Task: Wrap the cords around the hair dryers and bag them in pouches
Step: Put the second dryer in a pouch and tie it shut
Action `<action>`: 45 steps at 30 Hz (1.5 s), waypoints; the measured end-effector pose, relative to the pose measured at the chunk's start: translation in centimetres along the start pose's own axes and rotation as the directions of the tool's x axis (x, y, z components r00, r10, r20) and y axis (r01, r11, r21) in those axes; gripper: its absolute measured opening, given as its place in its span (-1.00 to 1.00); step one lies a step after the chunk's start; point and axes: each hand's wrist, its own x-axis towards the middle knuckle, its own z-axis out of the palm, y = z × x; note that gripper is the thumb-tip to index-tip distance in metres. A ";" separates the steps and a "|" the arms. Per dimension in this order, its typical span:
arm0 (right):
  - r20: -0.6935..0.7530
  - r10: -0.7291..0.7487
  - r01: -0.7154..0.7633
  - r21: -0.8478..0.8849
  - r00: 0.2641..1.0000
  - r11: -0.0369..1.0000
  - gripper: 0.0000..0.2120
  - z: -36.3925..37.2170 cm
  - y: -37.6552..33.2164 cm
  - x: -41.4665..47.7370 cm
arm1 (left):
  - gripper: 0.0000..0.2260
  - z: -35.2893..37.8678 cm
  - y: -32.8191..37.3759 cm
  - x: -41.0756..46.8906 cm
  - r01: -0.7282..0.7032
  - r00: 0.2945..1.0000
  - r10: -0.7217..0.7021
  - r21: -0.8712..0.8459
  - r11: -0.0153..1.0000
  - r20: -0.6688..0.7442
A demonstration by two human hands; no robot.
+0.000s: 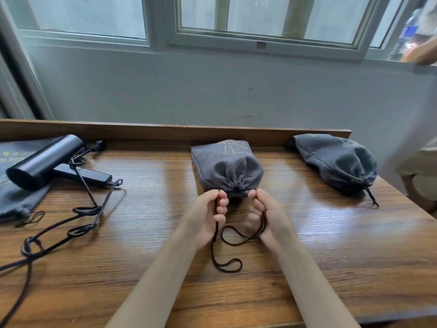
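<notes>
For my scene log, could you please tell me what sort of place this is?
Likely an indoor room used as a packing bench: a wooden table against a plain wall under windows, holding a black hair dryer and grey drawstring pouches.

The brown wooden table [307, 245] shows glossy, grained varnish. The grey drawstring pouch [224, 166] is matt woven cloth. The black hair dryer [45, 159] looks smooth, satin plastic.
</notes>
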 end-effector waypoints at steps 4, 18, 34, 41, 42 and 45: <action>0.132 -0.058 0.076 -0.139 0.990 0.987 -0.70 0.6 0.4 -0.2 | -0.74 -0.4 -0.4 -0.8 0.084 0.989 -0.106 0.200 0.976 0.102; 0.193 -0.029 0.076 -0.242 0.981 0.967 -0.68 0.9 -0.1 -0.8 | -0.77 -0.3 -1.9 0.0 -0.178 0.983 0.162 0.708 0.683 0.091; 0.348 -0.279 0.444 -0.757 0.895 0.479 -0.83 -0.7 1.6 0.3 | -0.76 -2.7 -2.4 0.2 -0.309 0.496 0.541 0.721 -0.620 0.679; 0.139 -0.280 0.298 -0.670 0.950 0.680 -0.76 0.0 1.1 0.1 | -0.77 -3.4 -2.3 0.6 -0.332 0.588 0.652 0.878 -0.344 0.478; 0.126 -0.256 0.276 -0.637 0.958 0.720 -0.77 0.1 0.9 0.0 | -0.79 -3.4 -2.3 0.7 -0.345 0.610 0.648 0.889 -0.301 0.456; 0.053 -0.213 0.214 -0.444 0.976 0.870 -0.79 0.4 0.3 -0.4 | -0.81 -3.1 -2.2 0.7 -0.367 0.672 0.632 0.915 -0.166 0.385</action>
